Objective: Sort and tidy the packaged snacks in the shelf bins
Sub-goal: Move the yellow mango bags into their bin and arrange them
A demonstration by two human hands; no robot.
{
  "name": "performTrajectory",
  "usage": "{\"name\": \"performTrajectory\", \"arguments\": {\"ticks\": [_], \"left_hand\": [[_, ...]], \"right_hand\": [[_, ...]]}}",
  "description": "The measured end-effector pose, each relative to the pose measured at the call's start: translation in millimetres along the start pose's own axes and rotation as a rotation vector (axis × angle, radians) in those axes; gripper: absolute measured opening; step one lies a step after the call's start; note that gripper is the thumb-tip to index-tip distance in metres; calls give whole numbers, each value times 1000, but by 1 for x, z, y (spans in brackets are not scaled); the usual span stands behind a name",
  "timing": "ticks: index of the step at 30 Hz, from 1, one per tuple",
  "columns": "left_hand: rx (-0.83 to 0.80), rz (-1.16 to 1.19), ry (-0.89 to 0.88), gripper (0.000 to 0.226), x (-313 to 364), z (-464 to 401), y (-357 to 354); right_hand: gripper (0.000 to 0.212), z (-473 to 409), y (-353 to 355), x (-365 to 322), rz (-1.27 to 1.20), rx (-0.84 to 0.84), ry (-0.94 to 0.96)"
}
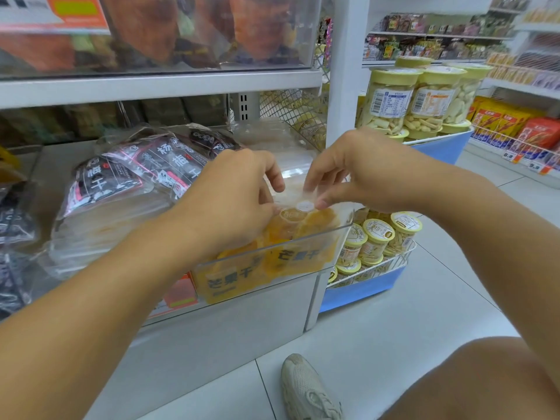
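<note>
Both of my hands reach into a clear acrylic bin (pixel 321 237) on the low shelf. Inside it stand clear bags of orange dried mango (pixel 315 221). My left hand (pixel 233 192) grips the top of the front bags, its fingers curled over their edge. My right hand (pixel 342 171) pinches the clear top of a mango bag between thumb and fingertips. To the left, black-labelled bags of dried plums (pixel 145 168) lie stacked and leaning in the neighbouring section.
An upper acrylic bin (pixel 157 34) holds orange snack bags. A white shelf post (pixel 348 71) stands right of the bin. Beyond it, yellow-lidded jars (pixel 418 98) fill a blue stand, with small cups (pixel 375 241) below. My shoe (pixel 306 386) rests on the tiled floor.
</note>
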State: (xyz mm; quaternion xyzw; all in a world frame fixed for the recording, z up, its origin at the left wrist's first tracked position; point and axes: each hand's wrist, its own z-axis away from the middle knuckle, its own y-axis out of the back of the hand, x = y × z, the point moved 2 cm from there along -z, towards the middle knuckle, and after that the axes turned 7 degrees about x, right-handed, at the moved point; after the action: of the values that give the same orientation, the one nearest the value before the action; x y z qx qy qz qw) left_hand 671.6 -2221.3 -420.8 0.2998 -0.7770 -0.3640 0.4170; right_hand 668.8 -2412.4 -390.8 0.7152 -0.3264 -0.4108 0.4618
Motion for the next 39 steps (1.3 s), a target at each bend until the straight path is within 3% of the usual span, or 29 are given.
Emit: {"name": "performTrajectory", "arguments": {"ticks": [7,10,13,17,20,22,26,31,34,36,39], "left_hand": [[-72,-30,43,23,-4,0,-6],[-77,-2,11,25,-5,1,-4],[-108,43,-35,25,-4,4,0],[-98,16,-106,32,1,8,9],[-89,-8,-121,44,6,8,11],[-106,-46,-114,53,6,6,9],[-108,-224,-115,52,1,5,-3],[-84,-295,-131,32,3,7,-10],[-81,-259,-107,51,5,5,0],[-25,-194,-106,58,8,4,10],[27,-66,-89,53,10,5,19]], "right_hand": [[13,-11,-16,-18,133,-66,31],[27,-12,-22,-20,264,-131,-10],[35,-7,-23,-14,221,-153,-53],[70,4,-8,-6,232,-204,-133],[60,0,-10,-1,351,-207,-133],[39,-4,-13,2,357,-181,-101],[22,-7,-9,8,318,-73,-32],[34,-9,-15,16,260,-24,0],[48,-2,-6,13,243,-55,-32],[58,5,9,3,179,38,-22],[30,11,15,-19,47,133,118]]}}
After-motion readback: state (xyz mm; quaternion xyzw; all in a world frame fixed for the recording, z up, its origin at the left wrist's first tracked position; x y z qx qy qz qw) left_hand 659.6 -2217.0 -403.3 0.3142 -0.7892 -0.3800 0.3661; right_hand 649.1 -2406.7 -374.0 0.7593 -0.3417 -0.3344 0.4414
